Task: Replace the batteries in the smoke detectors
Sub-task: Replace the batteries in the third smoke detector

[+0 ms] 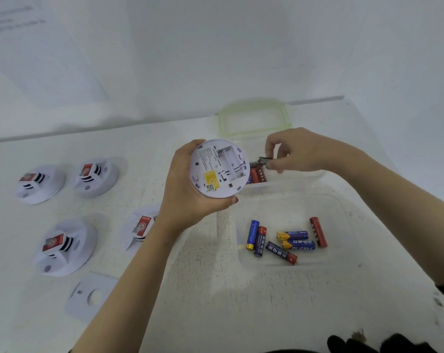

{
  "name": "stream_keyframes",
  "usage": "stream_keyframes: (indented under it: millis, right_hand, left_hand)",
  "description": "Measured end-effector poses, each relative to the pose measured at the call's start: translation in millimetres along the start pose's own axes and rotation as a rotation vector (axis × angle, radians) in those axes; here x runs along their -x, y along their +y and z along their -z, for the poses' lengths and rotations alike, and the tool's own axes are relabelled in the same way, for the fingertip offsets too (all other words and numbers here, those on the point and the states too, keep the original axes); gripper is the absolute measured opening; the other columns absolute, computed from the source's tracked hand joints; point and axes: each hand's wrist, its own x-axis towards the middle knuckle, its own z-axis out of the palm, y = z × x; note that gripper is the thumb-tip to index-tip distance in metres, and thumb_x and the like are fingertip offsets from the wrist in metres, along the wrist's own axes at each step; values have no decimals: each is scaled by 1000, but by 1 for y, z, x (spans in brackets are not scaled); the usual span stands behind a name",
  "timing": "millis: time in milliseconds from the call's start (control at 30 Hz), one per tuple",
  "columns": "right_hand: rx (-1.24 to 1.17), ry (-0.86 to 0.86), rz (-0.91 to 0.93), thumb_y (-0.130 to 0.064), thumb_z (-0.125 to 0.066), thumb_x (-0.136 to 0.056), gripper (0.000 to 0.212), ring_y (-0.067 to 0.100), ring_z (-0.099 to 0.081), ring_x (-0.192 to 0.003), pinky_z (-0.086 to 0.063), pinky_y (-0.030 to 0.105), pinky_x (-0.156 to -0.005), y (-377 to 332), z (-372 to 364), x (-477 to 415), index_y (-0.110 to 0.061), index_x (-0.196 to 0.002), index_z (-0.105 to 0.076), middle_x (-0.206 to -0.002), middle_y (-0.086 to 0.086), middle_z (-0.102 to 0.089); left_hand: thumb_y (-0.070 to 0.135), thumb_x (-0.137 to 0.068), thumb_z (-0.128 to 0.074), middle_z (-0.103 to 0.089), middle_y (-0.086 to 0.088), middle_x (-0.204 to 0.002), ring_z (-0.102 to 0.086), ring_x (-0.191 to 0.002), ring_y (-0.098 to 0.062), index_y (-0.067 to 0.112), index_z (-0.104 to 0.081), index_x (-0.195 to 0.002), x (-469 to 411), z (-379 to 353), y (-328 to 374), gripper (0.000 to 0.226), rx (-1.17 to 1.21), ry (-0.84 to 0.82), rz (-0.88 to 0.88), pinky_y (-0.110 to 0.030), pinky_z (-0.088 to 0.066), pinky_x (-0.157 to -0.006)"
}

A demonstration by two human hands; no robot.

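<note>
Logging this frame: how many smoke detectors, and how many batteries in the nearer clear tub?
Smoke detectors: 5, one held in the left hand.
Batteries in the nearer clear tub: 6.
Total: 11. Farther tub batteries are partly hidden, not counted.

I am at a plain workbench, more a test or assembly station than a room in a home. My white, rough-surfaced table butts against a bare white wall. A printed sheet hangs on it at the upper left, its text too blurred to read. Identical smoke detectors sit in rows at the left, and loose batteries lie sorted in a clear plastic tub at the lower right.
</note>
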Motion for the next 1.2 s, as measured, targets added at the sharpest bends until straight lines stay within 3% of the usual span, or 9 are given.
stream_keyframes:
  millis: [133, 267, 400, 500, 567, 767, 967, 1067, 1200]
  right_hand:
    - [-258, 329, 138, -23, -63, -87, 6, -1, -45, -45, -33, 7, -51, -4, -5, 14, -23, -87, -69, -78, -7, -62]
    - [-492, 536, 183, -17, -62, -89, 12, 7, -35, -43, -34, 10, -51, -12, -9, 29, -25, -95, -69, -84, -10, -64]
    - [-640, 495, 244, -14, -69, -83, 22, 10, -38, -46, -35, 15, -50, -23, -12, 41, -18, -100, -57, -81, -5, -66]
    - [-428, 504, 302, -14, -70, -80, 22, 15, -45, -45, -37, 16, -49, -29, -15, 45, -22, -94, -54, -77, -10, -63]
    - [-273, 531, 335, -19, -68, -81, 17, 20, -52, -51, -43, 23, -51, -32, -18, 45, -26, -92, -56, -78, -16, -63]
    - [-187, 591, 364, -22, -61, -85, 23, 9, -55, -108, -46, 19, -78, -36, -28, 42, -27, -107, -65, -127, -2, -53]
    - [-455, 530, 357, -5, -54, -91, 22, 9, -67, -83, -45, 12, -49, -44, -38, 48, -23, -102, -59, -98, -2, -66]
    - [-482, 551, 342, -2, -56, -89, 14, 15, -66, -81, -53, 31, -54, -42, -42, 48, -13, -97, -61, -94, 3, -67]
    - [-465, 591, 358, -6, -58, -84, 20, 15, -65, -78, -54, 32, -58, -41, -46, 50, -25, -88, -58, -92, 2, -69]
  left_hand:
    - [46, -47, -83, -52, 2, -130, -52, -120, -8, 15, -40, -135, -1, -2, 0, 103, 34, -22, 11, -20, -45, -98]
    - [46, -48, -83, -53, 3, -129, -52, -119, -6, 14, -40, -135, -1, -3, 3, 103, 42, -28, 4, -19, -46, -96]
    - [46, -48, -82, -53, 0, -129, -51, -119, -7, 12, -41, -136, 0, -4, 6, 103, 42, -41, -20, -26, -47, -98]
    - [45, -50, -83, -54, -3, -129, -53, -119, -13, 7, -41, -136, 0, -6, 8, 103, 52, -62, -64, -33, -49, -98]
    - [43, -51, -83, -55, 2, -126, -54, -116, -8, 5, -42, -134, 0, -7, 11, 100, 57, -76, -98, -27, -49, -96]
    - [40, -52, -84, -57, 3, -121, -55, -112, -1, 4, -44, -132, 1, -7, 21, 96, 66, -59, -143, -17, -46, -93]
    - [40, -52, -84, -58, -1, -124, -56, -113, -7, 3, -44, -132, 4, -5, 25, 97, 79, -40, -146, -23, -49, -95]
    - [41, -52, -83, -55, 9, -123, -53, -113, 3, 9, -44, -132, 8, -7, 25, 95, 82, -33, -142, -16, -46, -94]
    - [43, -51, -83, -56, 12, -121, -54, -110, 5, 11, -44, -131, 12, -8, 28, 94, 84, -34, -144, -14, -47, -91]
